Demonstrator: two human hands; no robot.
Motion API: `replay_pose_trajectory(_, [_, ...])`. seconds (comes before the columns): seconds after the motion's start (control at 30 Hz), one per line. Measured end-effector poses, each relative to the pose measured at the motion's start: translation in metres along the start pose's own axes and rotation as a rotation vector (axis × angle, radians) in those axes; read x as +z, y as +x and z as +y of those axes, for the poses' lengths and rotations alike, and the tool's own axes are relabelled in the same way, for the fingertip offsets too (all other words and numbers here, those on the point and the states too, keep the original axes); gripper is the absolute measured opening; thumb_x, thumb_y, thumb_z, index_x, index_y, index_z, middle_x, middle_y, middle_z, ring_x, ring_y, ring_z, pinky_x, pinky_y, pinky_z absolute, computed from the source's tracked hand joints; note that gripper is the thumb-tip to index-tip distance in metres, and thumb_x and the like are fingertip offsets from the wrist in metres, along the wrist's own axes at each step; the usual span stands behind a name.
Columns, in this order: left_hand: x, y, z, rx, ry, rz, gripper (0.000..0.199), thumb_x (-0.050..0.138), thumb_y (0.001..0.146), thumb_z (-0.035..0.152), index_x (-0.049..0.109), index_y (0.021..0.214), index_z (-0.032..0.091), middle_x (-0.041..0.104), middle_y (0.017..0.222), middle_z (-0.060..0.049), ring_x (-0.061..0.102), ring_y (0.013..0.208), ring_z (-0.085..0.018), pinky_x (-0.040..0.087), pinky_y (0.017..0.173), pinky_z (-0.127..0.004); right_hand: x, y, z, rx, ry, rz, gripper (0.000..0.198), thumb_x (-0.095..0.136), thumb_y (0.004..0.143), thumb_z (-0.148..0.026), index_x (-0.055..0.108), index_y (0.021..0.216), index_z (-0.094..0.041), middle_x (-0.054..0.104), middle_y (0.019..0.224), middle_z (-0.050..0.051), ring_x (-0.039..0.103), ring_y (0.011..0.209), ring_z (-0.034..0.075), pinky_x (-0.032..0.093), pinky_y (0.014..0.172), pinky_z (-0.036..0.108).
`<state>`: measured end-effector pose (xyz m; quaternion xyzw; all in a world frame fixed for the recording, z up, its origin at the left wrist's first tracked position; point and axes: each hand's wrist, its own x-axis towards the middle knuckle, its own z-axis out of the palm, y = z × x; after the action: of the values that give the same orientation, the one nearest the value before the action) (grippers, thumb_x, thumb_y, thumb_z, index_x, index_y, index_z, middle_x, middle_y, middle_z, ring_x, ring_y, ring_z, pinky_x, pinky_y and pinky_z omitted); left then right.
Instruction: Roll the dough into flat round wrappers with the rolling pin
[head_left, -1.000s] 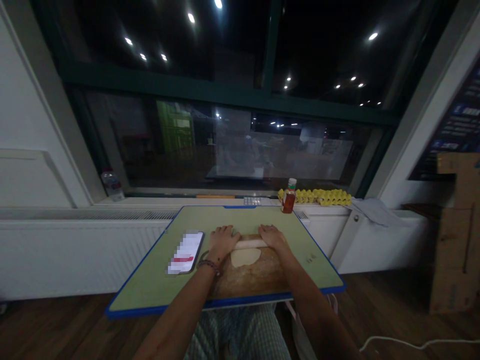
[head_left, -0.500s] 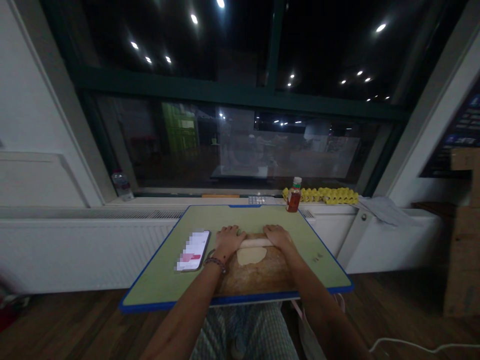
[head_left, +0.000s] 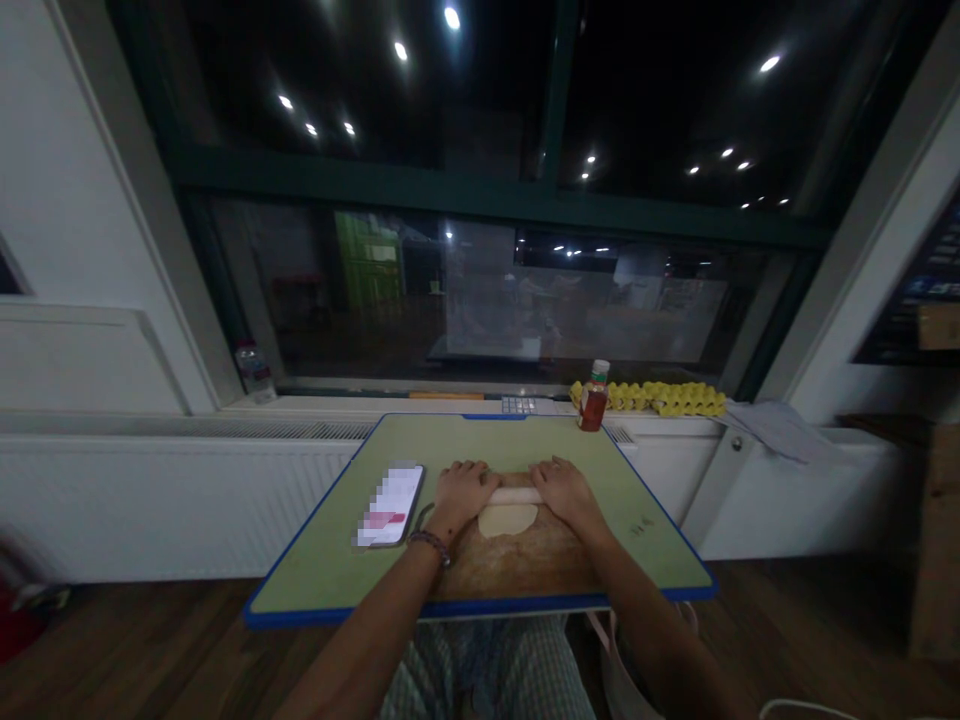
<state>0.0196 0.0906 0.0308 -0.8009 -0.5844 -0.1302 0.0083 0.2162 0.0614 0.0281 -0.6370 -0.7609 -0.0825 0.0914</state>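
Note:
A light wooden rolling pin (head_left: 514,496) lies crosswise over the far edge of a flat, pale, rounded piece of dough (head_left: 506,521). On its left end rests my left hand (head_left: 465,492), fingers curved over it. My right hand (head_left: 561,488) covers the other end in the same way. Both palms hide the ends of the pin. Beneath the dough is a brown wooden board (head_left: 517,572), dusted with what looks like flour. A beaded bracelet (head_left: 431,545) circles my left wrist.
The board lies on a green, blue-edged table (head_left: 337,573). A lit phone (head_left: 401,510) is left of my left hand. A bottle of red-brown liquid (head_left: 592,402) stands at the back right. Behind are a yellow egg carton (head_left: 667,398), a grey cloth (head_left: 772,428) and a radiator (head_left: 180,500).
Both hands and the rolling pin have come slightly nearer to me on the board, still at the dough's far edge. The whole view has shifted a little.

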Motion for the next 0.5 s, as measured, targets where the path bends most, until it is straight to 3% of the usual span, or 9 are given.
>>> replay_pose_trajectory(0.13, [0.001, -0.012, -0.002, 0.085, -0.038, 0.035, 0.033, 0.039, 0.094, 0.04, 0.066, 0.106, 0.024, 0.067, 0.113, -0.006, 0.055, 0.111, -0.025, 0.041, 0.095, -0.038, -0.001, -0.017, -0.003, -0.043, 0.064, 0.159, 0.036, 0.033, 0.1, -0.029, 0.066, 0.113, -0.023, 0.066, 0.121, 0.008, 0.055, 0.115, 0.018, 0.031, 0.106, 0.036])
replay_pose_trajectory(0.23, [0.007, -0.017, -0.015, 0.189, -0.203, 0.073, 0.033, 0.042, 0.093, 0.035, 0.061, 0.117, 0.023, 0.063, 0.123, -0.005, 0.052, 0.118, -0.021, 0.038, 0.102, -0.036, -0.002, -0.022, 0.0, -0.148, 0.174, 0.267, 0.03, 0.047, 0.095, -0.041, 0.066, 0.113, -0.028, 0.058, 0.133, 0.004, 0.049, 0.122, 0.019, 0.035, 0.101, 0.034])
replay_pose_trajectory(0.33, [0.012, -0.017, -0.033, 0.168, -0.407, 0.117, 0.038, 0.041, 0.093, 0.032, 0.054, 0.126, 0.02, 0.058, 0.131, -0.007, 0.049, 0.123, -0.019, 0.036, 0.106, -0.033, -0.006, -0.022, 0.001, -0.264, 0.168, 0.206, 0.029, 0.058, 0.089, -0.047, 0.067, 0.109, -0.027, 0.064, 0.121, 0.005, 0.052, 0.114, 0.021, 0.035, 0.099, 0.035])
replay_pose_trajectory(0.5, [0.007, -0.015, -0.046, 0.07, -0.426, 0.203, 0.035, 0.039, 0.094, 0.031, 0.054, 0.125, 0.024, 0.058, 0.131, -0.005, 0.047, 0.124, -0.021, 0.034, 0.108, -0.04, -0.011, -0.02, -0.004, -0.22, 0.054, 0.167, 0.03, 0.058, 0.09, -0.047, 0.065, 0.104, -0.021, 0.067, 0.101, 0.006, 0.056, 0.101, 0.022, 0.036, 0.094, 0.035])
